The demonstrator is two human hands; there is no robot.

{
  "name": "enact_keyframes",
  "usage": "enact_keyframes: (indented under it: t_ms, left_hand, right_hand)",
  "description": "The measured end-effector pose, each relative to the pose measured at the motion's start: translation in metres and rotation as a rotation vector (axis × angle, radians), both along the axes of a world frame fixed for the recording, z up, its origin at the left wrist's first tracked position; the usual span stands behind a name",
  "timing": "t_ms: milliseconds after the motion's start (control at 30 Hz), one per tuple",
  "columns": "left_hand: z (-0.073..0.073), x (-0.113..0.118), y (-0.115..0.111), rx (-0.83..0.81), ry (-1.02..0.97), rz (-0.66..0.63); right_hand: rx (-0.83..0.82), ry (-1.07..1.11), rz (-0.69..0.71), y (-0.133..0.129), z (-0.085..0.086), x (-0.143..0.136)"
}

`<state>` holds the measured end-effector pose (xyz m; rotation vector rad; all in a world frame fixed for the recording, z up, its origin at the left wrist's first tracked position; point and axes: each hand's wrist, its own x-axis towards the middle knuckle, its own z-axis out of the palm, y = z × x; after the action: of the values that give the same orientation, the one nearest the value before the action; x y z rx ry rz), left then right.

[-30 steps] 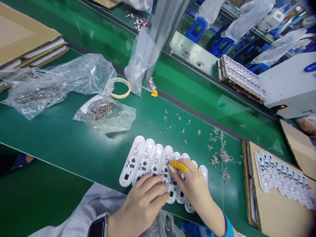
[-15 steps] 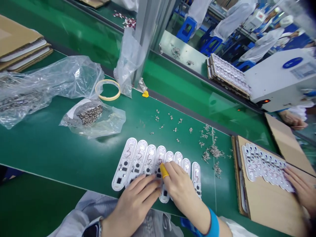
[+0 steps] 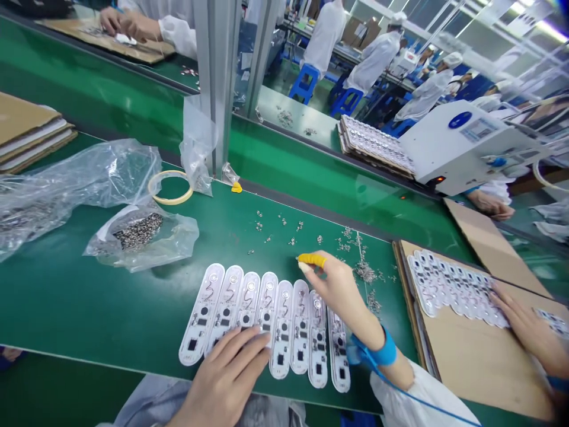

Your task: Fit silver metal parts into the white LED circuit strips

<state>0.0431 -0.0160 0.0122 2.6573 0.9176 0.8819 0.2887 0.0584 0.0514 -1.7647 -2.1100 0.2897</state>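
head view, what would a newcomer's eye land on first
Probably the row of white oblong casings on the green table, with the left hand over some of their near ends. Next, the bright yellow cover on a finger of the right hand, just beyond the row. Then the small metal parts scattered toward the table's far edge.

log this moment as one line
left hand: on white strips | right hand: above table, near metal bits | yellow finger cover: right index | pinch: unclear
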Motion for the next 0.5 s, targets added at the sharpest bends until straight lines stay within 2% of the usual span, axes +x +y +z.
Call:
enact_keyframes:
  t_ms: [167,333,500]
  left_hand:
    - [0.000,0.000,-0.001,-0.011,-0.001,-0.010]
    - [-0.001,0.000,-0.004,-0.017,0.009,-0.013]
    - [-0.009,-0.003,-0.005,0.040,0.102,-0.051]
  right_hand:
    - [0.033,-0.136,-0.074,0.022,-0.006,0.004]
    - [-0.088,-0.256,-0.127,0.042,-0.013,-0.005]
    - [-0.139,-0.252,-0.118,0.055,-0.008,-0.009]
